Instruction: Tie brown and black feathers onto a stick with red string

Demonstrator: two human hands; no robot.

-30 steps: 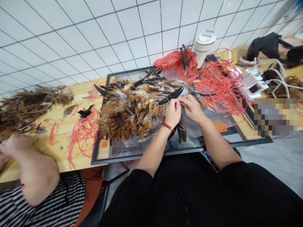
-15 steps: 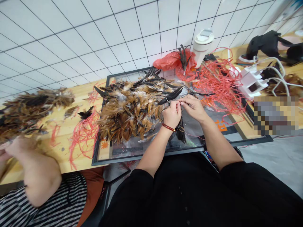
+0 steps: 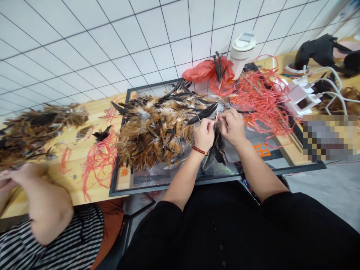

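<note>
My left hand (image 3: 204,134), with a red bead bracelet at the wrist, and my right hand (image 3: 232,125) meet over a glass-topped frame (image 3: 213,179). Both are closed in a pinch on a small bundle of dark feathers (image 3: 216,150) that hangs down between them. A red string (image 3: 216,118) runs between the fingertips at the top of the bundle. Just left of my hands lies a big heap of brown and black feathers (image 3: 157,127).
A tangle of red strings (image 3: 261,99) lies to the right, with a red plastic bag (image 3: 209,73) and a white cup (image 3: 242,50) behind. A white power strip (image 3: 299,97) with cables sits far right. Another person in a striped top (image 3: 53,240) works at left beside more feathers (image 3: 36,127).
My hands have drawn closer together and the dark feather bundle now hangs lower and fuller between them. The other person's hand at left has shifted slightly.
</note>
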